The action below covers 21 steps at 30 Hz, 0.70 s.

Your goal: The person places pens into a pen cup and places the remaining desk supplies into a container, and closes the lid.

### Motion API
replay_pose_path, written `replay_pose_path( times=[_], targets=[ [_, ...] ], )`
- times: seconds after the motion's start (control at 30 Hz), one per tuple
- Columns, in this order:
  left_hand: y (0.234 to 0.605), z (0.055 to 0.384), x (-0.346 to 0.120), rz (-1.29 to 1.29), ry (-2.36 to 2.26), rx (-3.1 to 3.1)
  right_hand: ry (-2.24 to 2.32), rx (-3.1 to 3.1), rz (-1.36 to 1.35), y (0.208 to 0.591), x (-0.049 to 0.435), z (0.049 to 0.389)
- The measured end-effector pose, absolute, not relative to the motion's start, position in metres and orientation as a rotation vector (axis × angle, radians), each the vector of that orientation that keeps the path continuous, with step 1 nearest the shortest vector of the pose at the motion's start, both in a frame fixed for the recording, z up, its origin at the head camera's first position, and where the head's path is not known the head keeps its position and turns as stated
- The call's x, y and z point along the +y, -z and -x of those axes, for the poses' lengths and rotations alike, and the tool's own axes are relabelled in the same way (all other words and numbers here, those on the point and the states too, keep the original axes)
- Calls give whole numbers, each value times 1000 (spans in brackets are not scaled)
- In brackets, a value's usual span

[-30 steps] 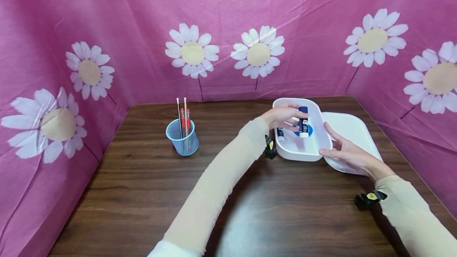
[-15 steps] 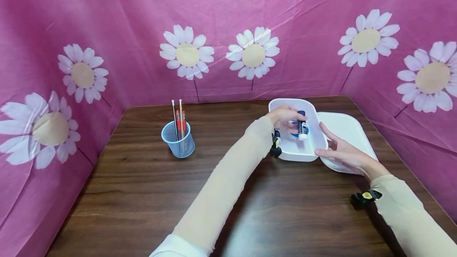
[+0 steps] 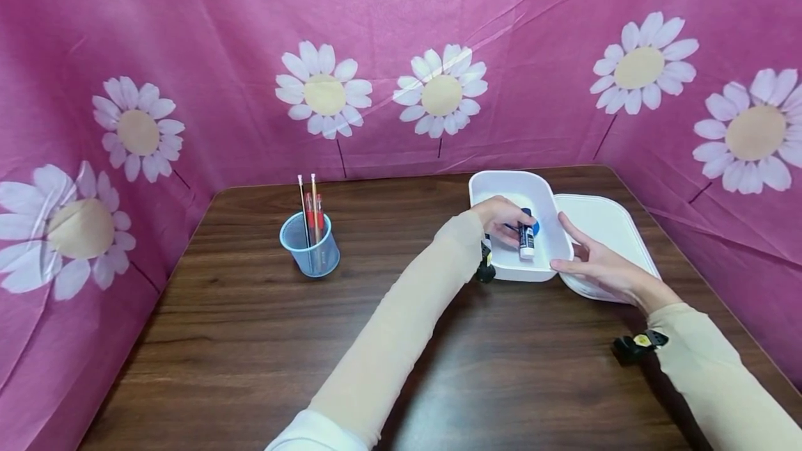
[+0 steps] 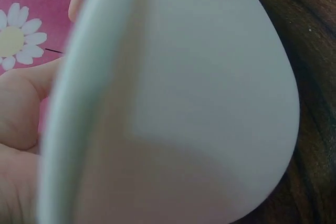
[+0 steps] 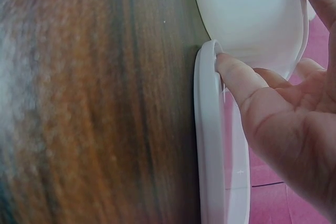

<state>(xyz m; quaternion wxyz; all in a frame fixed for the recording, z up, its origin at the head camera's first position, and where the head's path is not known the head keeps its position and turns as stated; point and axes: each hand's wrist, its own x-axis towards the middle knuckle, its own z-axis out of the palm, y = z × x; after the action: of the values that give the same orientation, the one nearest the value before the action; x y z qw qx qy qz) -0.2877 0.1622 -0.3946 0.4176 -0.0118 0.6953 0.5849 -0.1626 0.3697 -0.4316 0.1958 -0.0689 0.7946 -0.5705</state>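
My left hand (image 3: 501,218) reaches into a white box (image 3: 545,193) and grips a glue stick (image 3: 526,246) with a dark blue cap and pale end. The glue stick stands slanted low in the box, cap uppermost. A round blue thing (image 3: 536,228) in the box is mostly covered by it. Another glue stick (image 3: 487,239) at the box's left wall is nearly hidden by my wrist. My right hand (image 3: 598,266) touches the box's right side, thumb and forefinger spread along it. In the left wrist view, the box wall (image 4: 210,77) hides much of my left hand (image 4: 18,108).
A white lid (image 3: 617,228) lies on the wooden table (image 3: 250,353), just right of the box and partly under my right hand. At the left, a light blue mesh cup (image 3: 318,259) holds brushes and red pens. Pink daisy-printed cloth (image 3: 388,19) surrounds the table's back and sides.
My left hand has lowered the glue stick deeper into the box and toward its near side. My right hand stays at the box's side. The view has shifted slightly.
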Motion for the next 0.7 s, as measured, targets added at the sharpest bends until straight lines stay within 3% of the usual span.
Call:
replay_pose_path(
  times=[0.7],
  targets=[
    [392,286,162,-95,-1443,1803,1470,2312,183,422,370,161]
  ],
)
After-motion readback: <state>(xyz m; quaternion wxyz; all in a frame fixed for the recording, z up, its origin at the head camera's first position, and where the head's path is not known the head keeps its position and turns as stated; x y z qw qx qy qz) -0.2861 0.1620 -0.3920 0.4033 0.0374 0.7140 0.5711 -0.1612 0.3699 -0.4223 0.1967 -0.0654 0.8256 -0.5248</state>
